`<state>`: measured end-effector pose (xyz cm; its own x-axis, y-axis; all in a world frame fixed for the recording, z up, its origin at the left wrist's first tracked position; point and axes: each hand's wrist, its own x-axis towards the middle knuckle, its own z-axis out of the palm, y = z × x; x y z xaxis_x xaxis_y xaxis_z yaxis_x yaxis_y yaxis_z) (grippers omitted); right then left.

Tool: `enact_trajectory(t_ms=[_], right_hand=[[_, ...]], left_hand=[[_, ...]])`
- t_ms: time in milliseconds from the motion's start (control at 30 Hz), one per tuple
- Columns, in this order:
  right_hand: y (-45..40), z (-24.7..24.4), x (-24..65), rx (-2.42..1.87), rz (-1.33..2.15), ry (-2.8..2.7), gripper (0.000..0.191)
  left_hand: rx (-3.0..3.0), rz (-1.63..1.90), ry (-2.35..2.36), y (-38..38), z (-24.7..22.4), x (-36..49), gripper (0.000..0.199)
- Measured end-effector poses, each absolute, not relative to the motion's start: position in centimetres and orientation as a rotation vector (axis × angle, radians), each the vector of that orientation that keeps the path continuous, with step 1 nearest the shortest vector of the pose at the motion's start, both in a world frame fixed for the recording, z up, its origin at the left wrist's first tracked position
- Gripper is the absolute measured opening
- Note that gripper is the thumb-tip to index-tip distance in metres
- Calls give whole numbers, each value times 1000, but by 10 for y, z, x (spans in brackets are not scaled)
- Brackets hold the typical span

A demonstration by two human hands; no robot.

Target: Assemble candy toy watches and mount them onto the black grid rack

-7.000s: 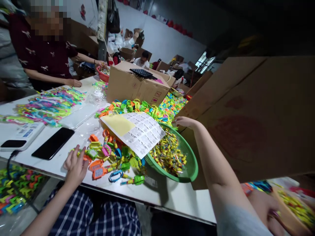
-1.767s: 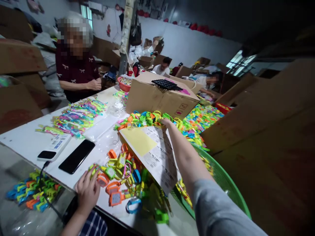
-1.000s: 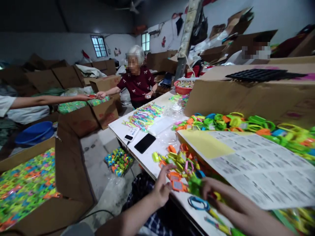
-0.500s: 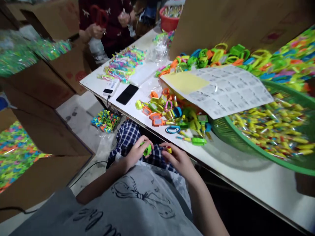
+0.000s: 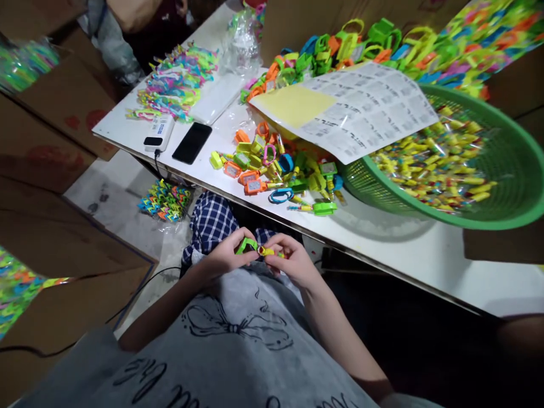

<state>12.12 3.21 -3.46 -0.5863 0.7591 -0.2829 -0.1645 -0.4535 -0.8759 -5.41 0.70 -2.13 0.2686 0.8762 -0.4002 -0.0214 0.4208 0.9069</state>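
Over my lap, my left hand [image 5: 229, 253] is closed on a green toy watch [image 5: 247, 245], gripping it between thumb and fingers. My right hand [image 5: 296, 262] pinches a small yellow tube [image 5: 267, 251] with a reddish end, which points at the watch. The two lie very close together; whether they touch I cannot tell. On the table edge in front lie several loose toy watches in orange, green, yellow and blue, among them an orange one [image 5: 255, 187] and a green one [image 5: 324, 208] beside a small tube.
A green basket [image 5: 450, 218] of yellow wrapped tubes stands on the right, with a printed sheet [image 5: 361, 107] leaning on its rim. A phone [image 5: 192, 143] and white power bank [image 5: 160, 134] lie left. Cardboard boxes [image 5: 38, 153] line the left side. Another person sits across the table.
My hands have come together, the yellow tube now at the green watch. The view has shifted, and the other person is now mostly out of frame.
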Motion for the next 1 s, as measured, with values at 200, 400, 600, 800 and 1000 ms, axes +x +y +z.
enact_trajectory(t_ms=[200,400,600,800,1000], right_hand=[[32,-38,113,-920,2095,-851,41],[42,-27,131,-1001,1864,-1051,37],[126,11,253,-1526,586,-1445,25],[224,28,354,-2548,195,-1854,27],[282,16,343,-2649,85,-2138,28]], left_hand=[[1004,714,1152,8,-16,-54,24],[1010,739,1230,8,-19,-53,23],[1073,702,1260,11,-15,-51,18],[1076,707,1240,9,-12,-51,19],[1078,728,1251,5,-14,-56,25]])
